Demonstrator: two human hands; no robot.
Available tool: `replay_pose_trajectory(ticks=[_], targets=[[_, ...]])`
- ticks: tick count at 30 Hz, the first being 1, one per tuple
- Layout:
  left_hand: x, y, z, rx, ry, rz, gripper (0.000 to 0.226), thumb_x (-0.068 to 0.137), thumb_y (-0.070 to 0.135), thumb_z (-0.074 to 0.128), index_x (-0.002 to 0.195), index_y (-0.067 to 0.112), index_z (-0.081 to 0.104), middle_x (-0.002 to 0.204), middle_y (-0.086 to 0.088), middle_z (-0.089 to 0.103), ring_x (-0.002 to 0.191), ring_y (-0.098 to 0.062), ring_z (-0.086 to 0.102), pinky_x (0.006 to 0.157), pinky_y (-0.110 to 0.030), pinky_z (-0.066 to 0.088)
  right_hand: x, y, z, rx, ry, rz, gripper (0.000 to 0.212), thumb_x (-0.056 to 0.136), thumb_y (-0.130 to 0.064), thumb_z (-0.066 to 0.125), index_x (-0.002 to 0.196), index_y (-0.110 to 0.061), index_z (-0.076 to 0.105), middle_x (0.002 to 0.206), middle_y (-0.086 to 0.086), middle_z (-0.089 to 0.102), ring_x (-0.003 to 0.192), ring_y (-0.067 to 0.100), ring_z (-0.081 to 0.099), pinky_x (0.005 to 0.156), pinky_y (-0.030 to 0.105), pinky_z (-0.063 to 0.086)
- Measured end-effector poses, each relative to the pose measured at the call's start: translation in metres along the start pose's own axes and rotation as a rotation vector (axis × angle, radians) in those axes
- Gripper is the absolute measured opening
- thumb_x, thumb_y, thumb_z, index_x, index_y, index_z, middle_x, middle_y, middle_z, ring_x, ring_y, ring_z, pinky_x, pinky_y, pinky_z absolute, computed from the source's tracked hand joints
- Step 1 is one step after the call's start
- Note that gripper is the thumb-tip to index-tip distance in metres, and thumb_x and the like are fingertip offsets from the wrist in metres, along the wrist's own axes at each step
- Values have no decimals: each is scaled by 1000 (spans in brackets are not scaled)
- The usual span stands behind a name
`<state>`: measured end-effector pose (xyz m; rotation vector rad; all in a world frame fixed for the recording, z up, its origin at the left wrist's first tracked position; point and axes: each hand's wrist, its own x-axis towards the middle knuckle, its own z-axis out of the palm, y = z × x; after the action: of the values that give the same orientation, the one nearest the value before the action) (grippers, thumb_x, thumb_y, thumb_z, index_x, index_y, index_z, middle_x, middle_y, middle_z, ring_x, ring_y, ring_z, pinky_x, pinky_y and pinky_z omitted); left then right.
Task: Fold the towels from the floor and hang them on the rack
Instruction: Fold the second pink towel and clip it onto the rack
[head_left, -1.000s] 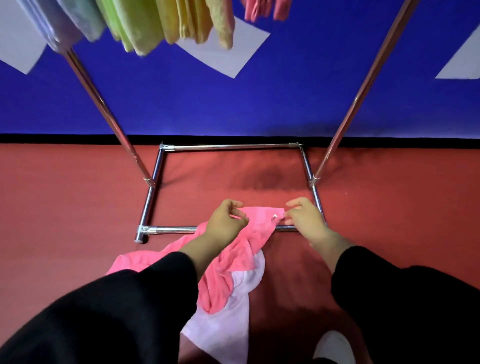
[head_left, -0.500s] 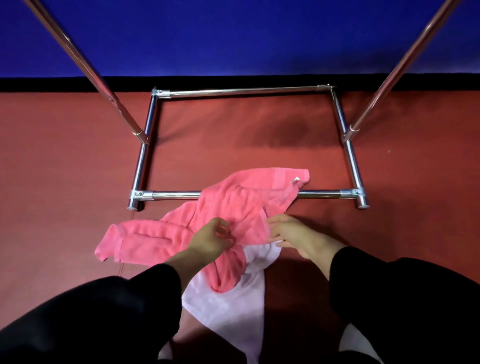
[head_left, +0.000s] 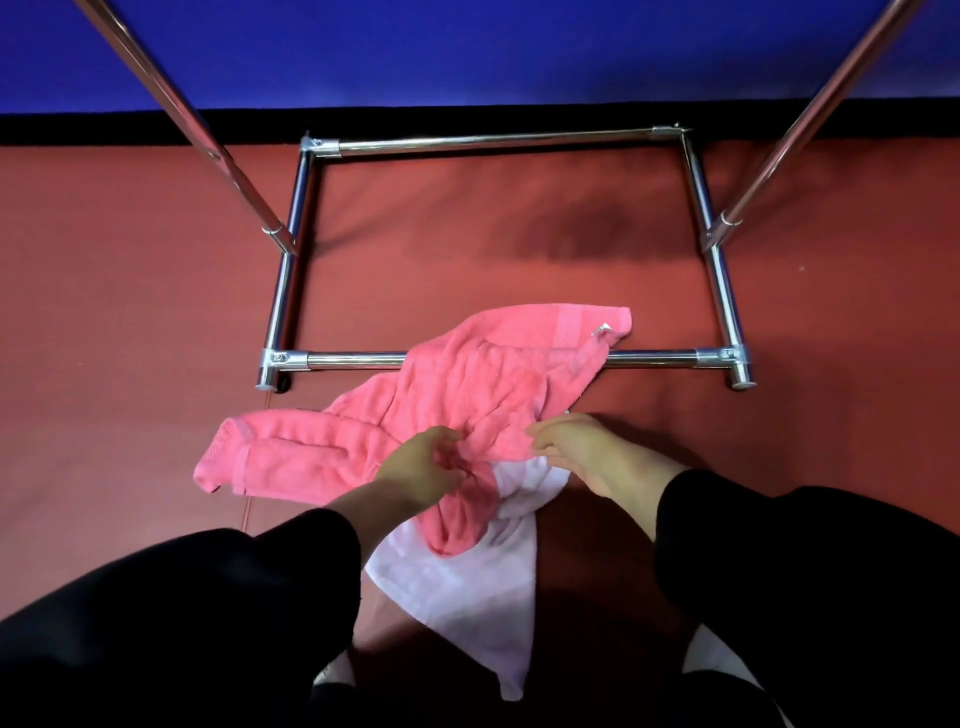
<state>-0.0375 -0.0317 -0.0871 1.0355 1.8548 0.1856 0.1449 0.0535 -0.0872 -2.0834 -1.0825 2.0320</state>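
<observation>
Head view: both hands (head_left: 519, 457) reach down, fingers curled into pink towel (head_left: 467, 395).

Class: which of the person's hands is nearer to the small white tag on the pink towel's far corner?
Right. The right hand lies almost directly below the tag; the left hand sits further off, down to its left.

The rack (head_left: 545, 140) uprights run out of the top edge; the hanging bar is out of view. The pink towel (head_left: 467, 395) covers the middle of the near base tube and overlies the upper part of the white towel (head_left: 467, 597). The left hand (head_left: 421, 470) fingertips are motion-blurred; its grip on the pink towel cannot be determined. Both sleeves (head_left: 182, 623) are cut off by the bottom edge.
</observation>
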Motion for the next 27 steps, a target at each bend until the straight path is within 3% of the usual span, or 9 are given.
replay_pose_trajectory(ticks=[3,5,9,13,16,18,19,22,27], targets=[[0,0,0,33,-15,-31,42,81,16,70,121,21,58,103,7,65,97,-13,60,91,-27,47,-2,0,-1,173,21,10,8,85,-7,58,92,-7,60,77,5,55,66,18,58,62,28,51],[0,-1,2,54,-50,-58,37,83,21,69,119,22,60,107,8,67,101,-13,62,93,-26,46,-5,2,-2,227,34,38,11,86,-19,64,93,-11,60,71,4,49,46,13,46,46,22,40],[-3,0,5,116,-77,-52,24,87,21,65,111,23,65,110,8,68,105,-13,62,86,-21,44,-10,9,-1,104,50,74,17,93,-31,59,95,-16,52,67,5,42,49,14,35,50,25,32],[-7,8,3,173,-164,-53,29,87,29,65,116,22,63,114,7,64,105,-13,57,82,-21,38,-12,11,-8,112,133,72,13,98,-25,47,109,-19,51,70,8,47,49,17,38,51,24,33],[-11,17,4,228,-222,-12,39,88,28,63,126,21,57,120,4,62,112,-17,56,87,-21,39,-17,11,-23,12,170,-9,28,94,-13,40,117,-23,53,77,10,55,51,22,47,45,23,39],[-14,23,2,342,-97,97,56,87,26,60,139,23,41,132,-2,53,122,-24,51,97,-31,42,-21,10,-27,-138,182,-152,37,88,-13,39,122,-23,54,97,10,64,66,29,59,52,29,49],[-16,29,-1,509,3,195,68,87,25,57,148,24,26,142,-5,42,128,-28,43,102,-39,40,-27,8,-29,-244,161,-216,42,87,-16,40,126,-23,53,111,10,64,82,32,63,66,36,53],[-17,48,-9,988,191,527,88,86,15,50,152,30,-6,160,-11,5,143,-31,19,113,-47,22,-47,3,-18,-567,-45,-318,52,96,-18,46,146,-15,35,147,12,41,133,28,43,107,34,34],[-19,61,-1,1278,-15,624,82,91,12,47,152,35,-3,159,-13,-17,147,-33,-7,117,-55,5,-65,15,13,-874,-331,-360,38,96,-10,47,133,-4,48,140,14,48,128,27,47,96,27,40]])
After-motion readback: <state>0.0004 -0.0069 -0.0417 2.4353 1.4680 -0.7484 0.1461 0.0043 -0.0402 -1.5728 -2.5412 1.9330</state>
